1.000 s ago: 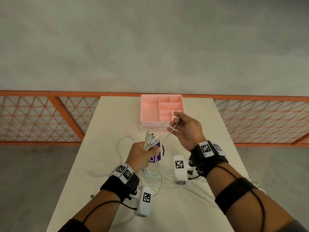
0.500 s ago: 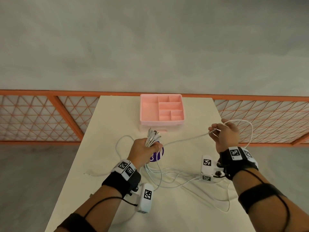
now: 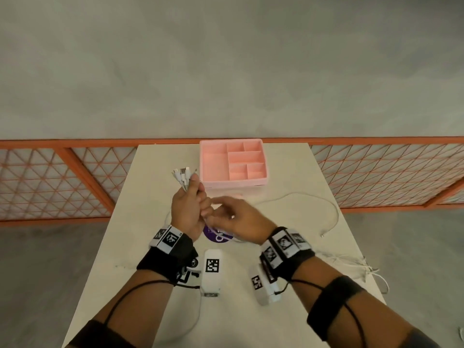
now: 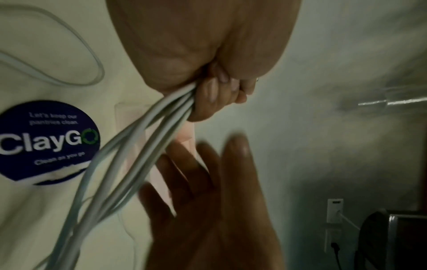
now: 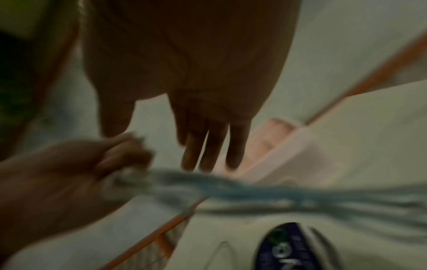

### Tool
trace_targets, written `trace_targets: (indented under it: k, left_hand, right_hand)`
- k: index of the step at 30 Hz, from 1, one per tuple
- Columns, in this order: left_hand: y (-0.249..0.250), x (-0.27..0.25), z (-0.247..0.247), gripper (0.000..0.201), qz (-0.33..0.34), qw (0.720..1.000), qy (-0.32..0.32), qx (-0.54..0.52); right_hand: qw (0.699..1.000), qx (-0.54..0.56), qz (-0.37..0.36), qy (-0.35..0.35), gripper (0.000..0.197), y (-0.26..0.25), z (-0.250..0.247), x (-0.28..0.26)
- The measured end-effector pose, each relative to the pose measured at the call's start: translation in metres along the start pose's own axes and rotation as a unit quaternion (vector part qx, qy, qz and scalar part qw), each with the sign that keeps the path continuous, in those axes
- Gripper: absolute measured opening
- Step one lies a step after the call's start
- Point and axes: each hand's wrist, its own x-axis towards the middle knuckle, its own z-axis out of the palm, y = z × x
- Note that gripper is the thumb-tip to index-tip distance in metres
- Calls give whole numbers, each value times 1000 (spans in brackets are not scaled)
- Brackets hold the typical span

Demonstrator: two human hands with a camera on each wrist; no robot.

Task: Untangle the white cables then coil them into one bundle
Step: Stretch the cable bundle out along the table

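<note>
1. The left hand (image 3: 188, 209) is clenching a bunch of white cables (image 3: 182, 177) above the table (image 3: 150, 187) — their plug ends are fanning out over the thumb, just beside the pink tray (image 3: 253, 183).
2. In the left wrist view the strands are running out from under the curled fingers (image 4: 211, 95) and hanging down toward the tabletop.
3. The right hand (image 3: 241, 219) is reaching in next to the left one, fingers (image 5: 203, 146) straight and loosely spread, gripping nothing — its fingertips are sitting close to the hanging strands, though blur is keeping me from telling whether they are touching.
4. One loose cable (image 3: 334, 209) is lying in a wide arc across the right side of the table, its end resting near the edge.
5. More white cable loops (image 3: 361, 266) are trailing off the table's right edge.
6. A round purple sticker (image 3: 217, 237) is sitting on the table under the two hands, partly hidden by them.
</note>
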Motion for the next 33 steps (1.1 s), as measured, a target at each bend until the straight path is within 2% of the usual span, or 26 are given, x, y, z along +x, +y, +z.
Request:
trace_targets:
  k: [2,3,5,8,12,15,20,23,25,28,30,33]
  left_hand:
    - [8,3,0,37,7,1000,-5,-11]
    - [12,4,-2,37,14,1000,-6,-14]
    - [22,9,-12,39,35,999,5,-30]
    - [39,22,-33,40,63,994,48,-76]
    - [54,33,-52,42,81,988,79,-108]
    - [53,35,-53,43,74,989,75,-101]
    - [39,38,-49,42,55,993,70,-76]
    - [38,39,-48,43,53,993,71,-74]
    - [38,39,-48,42,54,994,73,-68]
    - [34,38,-46,42,47,994,75,-65]
    - [31,36,-45,42,34,995,68,-60]
    - [25,34,-46,42,8,998,59,-36]
  right_hand:
    - [998,-8,0,-68,29,-9,14,8]
    - [997,-16,-2,-71,25,-8,15,10]
    - [995,-87,8,-54,38,2,6,13]
    - [981,-184,51,-38,42,30,-19,9]
    - [942,-309,127,-4,49,79,-59,-14]
    - [921,-343,184,32,51,114,-87,-36]
    - [903,-349,241,66,41,131,-131,-58]
    - [871,-394,282,76,31,137,-170,-72]
    - [848,-428,285,126,27,139,-200,-80]
    - [810,-444,265,275,29,124,-237,-94]
    - [777,-466,215,363,37,111,-252,-102]
    - [744,-500,175,406,48,109,-255,-106]
